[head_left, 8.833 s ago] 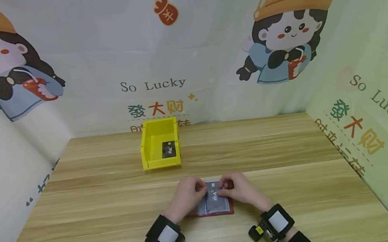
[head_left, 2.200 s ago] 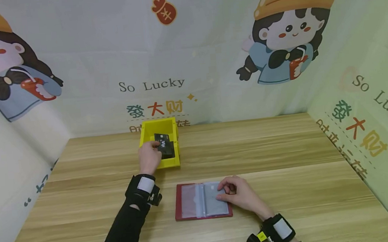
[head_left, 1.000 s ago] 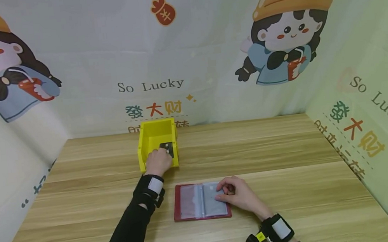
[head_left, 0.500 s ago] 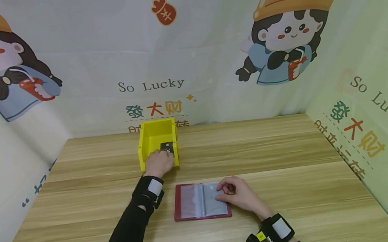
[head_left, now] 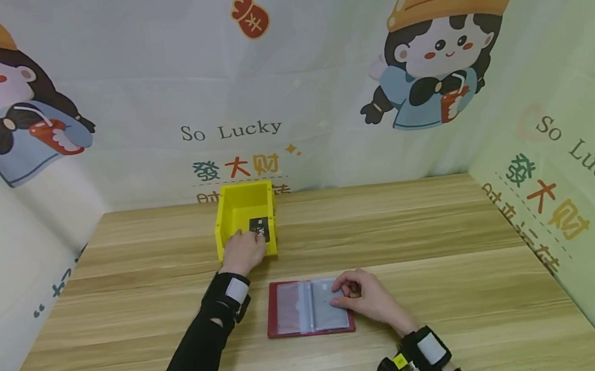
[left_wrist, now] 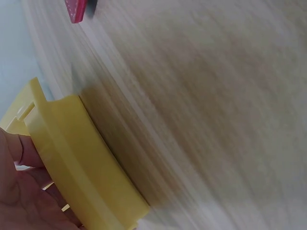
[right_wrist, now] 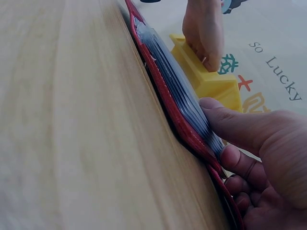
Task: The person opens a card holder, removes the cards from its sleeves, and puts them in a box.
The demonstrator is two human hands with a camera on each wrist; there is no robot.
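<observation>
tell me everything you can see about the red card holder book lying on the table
The red card holder book lies open and flat on the wooden table, near the front edge, in front of the yellow plastic bin. It has a thin red cover and a stack of clear plastic sleeve pages with a fold down the middle; the visible pockets look empty. From the right wrist view the pages stand slightly proud of the cover. The right hand rests on its right page, thumb on the pages' edge.
</observation>
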